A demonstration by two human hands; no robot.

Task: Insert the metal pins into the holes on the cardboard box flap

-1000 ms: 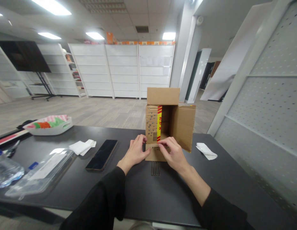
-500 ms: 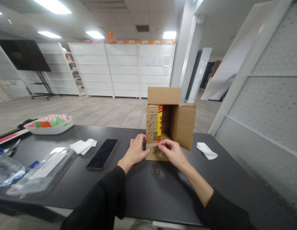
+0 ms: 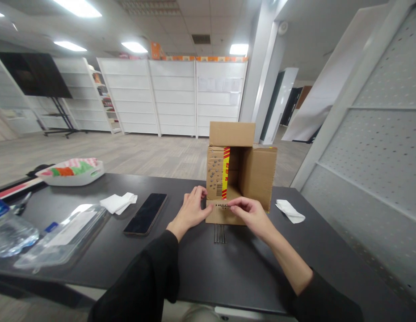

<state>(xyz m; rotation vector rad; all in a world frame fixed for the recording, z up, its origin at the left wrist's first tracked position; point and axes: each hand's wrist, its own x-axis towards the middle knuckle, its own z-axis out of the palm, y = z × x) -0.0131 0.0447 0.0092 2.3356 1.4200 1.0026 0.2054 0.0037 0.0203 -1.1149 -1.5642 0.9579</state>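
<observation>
Directly before you on the worktop (image 3: 201,273), a small group of loose nails (image 3: 220,234) lies side by side at the near edge of the lower flap (image 3: 224,218). The flap is folded toward you from the cardboard box (image 3: 263,174) and bears a row of small dark holes (image 3: 219,205).

Your right hand (image 3: 252,217) is above the flap, thumb and forefinger pinched narrow on what appears to be a thin nail (image 3: 225,206), its length lying across the row; fine detail is too small to confirm. Your left hand (image 3: 191,210) is spread at the box's left edge, thumb apart from the fingers, thumb tip by the flap; it appears to grip nothing.

The step appears to be fine positioning at the holes. Brace the flap with the left thumb so that the cardboard does not flex. Hold the nail near its head and bring it upright before applying any pressure; a tilted point may skid or tear the rim. Shift the right fingers aside as required to sight the hole.

Beyond the flap stands the box's left front panel (image 3: 213,183), with yellow-and-red tape (image 3: 225,174) along its inner edge.
</observation>
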